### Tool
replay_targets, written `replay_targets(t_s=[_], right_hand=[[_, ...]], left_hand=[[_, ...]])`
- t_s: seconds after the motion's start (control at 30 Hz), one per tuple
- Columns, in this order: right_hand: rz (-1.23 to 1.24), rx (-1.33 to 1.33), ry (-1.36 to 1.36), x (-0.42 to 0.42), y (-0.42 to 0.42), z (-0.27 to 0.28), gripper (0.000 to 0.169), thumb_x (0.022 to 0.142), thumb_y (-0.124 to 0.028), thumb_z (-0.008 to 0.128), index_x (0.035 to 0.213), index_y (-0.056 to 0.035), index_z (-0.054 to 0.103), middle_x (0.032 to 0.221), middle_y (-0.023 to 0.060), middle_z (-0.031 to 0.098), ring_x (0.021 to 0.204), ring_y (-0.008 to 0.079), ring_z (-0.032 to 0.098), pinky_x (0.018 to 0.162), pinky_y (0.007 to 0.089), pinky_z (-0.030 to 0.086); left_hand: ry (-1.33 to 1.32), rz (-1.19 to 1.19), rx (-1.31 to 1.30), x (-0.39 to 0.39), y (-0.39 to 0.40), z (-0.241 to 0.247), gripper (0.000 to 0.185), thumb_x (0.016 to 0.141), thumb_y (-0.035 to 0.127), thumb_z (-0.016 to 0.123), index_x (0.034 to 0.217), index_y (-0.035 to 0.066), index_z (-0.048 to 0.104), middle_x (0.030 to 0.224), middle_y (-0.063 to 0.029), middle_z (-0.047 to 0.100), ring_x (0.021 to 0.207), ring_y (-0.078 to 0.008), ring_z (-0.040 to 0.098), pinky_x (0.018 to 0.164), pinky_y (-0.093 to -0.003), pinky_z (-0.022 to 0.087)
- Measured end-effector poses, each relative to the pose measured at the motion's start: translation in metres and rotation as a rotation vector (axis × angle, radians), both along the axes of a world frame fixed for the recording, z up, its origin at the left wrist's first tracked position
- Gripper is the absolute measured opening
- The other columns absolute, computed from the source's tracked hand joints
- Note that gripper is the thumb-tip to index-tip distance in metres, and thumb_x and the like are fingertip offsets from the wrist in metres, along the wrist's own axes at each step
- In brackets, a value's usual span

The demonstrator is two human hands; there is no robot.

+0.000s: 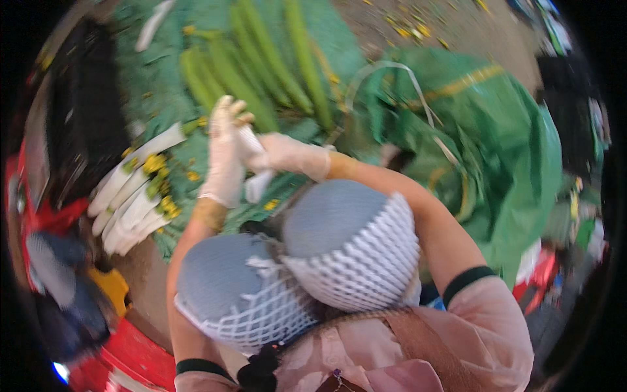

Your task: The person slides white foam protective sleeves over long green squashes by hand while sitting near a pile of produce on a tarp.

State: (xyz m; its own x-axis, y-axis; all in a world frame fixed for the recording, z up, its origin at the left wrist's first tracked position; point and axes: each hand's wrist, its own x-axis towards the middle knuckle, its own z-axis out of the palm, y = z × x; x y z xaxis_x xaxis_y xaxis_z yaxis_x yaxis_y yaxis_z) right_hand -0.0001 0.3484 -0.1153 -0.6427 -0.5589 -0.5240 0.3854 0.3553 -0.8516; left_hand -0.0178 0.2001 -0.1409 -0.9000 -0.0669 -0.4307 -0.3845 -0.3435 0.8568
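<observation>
My left hand (225, 152), in a thin whitish glove, is raised with its fingers curled at the top of a white wrap (251, 139). From the right, my gloved right hand (294, 154) grips the same wrap lower down. Whether a gourd is inside it is hidden by my hands. Just beyond them, several long green gourds (264, 63), probably luffas, lie side by side on a green plastic sheet (152, 93). A stack of white-wrapped gourds (132, 210) with yellow blossoms at their ends lies left of my left hand. Another white piece (258, 186) is below my hands.
My knees (343, 225) carry white foam netting. A large green sack (509, 137) bulges at the right. A black crate (83, 112) stands at the left, near a red surface (137, 348). A loose white sleeve (153, 24) lies far left; yellow petals (406, 29) litter the ground.
</observation>
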Motion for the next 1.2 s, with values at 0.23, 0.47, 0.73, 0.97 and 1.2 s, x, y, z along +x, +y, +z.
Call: replay_targets(t_s=[0.23,0.47,0.73,0.97,1.2], right_hand=[[-1.060,-0.276,-0.180,0.099,0.155,0.013,0.048,0.090,-0.053,0.054,0.100,-0.0069,0.061,0.079,0.0008,0.059,0.070,0.0145,0.058,0.066,0.0297,0.048],[-1.566,0.051,-0.542,0.173,0.250,-0.029,0.042,0.095,-0.038,0.053,0.118,-0.0041,0.061,0.106,0.0055,0.065,0.085,0.0177,0.060,0.078,0.0310,0.047],[-1.350,0.045,-0.121,0.093,0.219,-0.114,0.022,0.082,-0.021,0.061,0.097,-0.0063,0.066,0.096,0.0008,0.060,0.087,0.0131,0.051,0.083,0.0303,0.042],[-0.643,0.265,-0.136,0.240,0.280,-0.045,0.042,0.081,-0.036,0.062,0.112,-0.0080,0.062,0.107,0.0067,0.062,0.092,0.0197,0.059,0.079,0.0316,0.046],[0.195,0.878,0.109,0.331,0.251,-0.049,0.049,0.080,-0.034,0.065,0.123,-0.0136,0.053,0.143,0.0171,0.039,0.131,0.0365,0.037,0.107,0.0447,0.033]], left_hand=[[0.845,-1.038,-0.994,-0.009,0.009,-0.007,0.032,0.076,0.001,0.064,0.106,0.011,0.062,0.113,-0.0061,0.062,0.115,-0.0250,0.055,0.097,-0.0385,0.040],[1.162,-1.186,-1.497,-0.004,-0.002,-0.027,0.040,0.072,0.000,0.059,0.108,0.018,0.057,0.120,-0.0064,0.053,0.123,-0.0292,0.046,0.102,-0.0464,0.038],[0.953,-1.381,-1.686,-0.022,-0.024,-0.037,0.057,0.071,0.014,0.073,0.123,0.012,0.049,0.126,-0.0097,0.049,0.123,-0.0308,0.045,0.094,-0.0443,0.043],[0.952,-1.494,-1.805,-0.015,-0.011,-0.024,0.060,0.068,0.013,0.074,0.122,0.013,0.050,0.123,-0.0094,0.051,0.124,-0.0278,0.044,0.106,-0.0434,0.031],[1.051,-1.383,-1.837,-0.033,-0.012,0.013,0.050,0.067,0.006,0.072,0.114,0.018,0.060,0.112,-0.0061,0.057,0.107,-0.0254,0.054,0.097,-0.0411,0.042]])
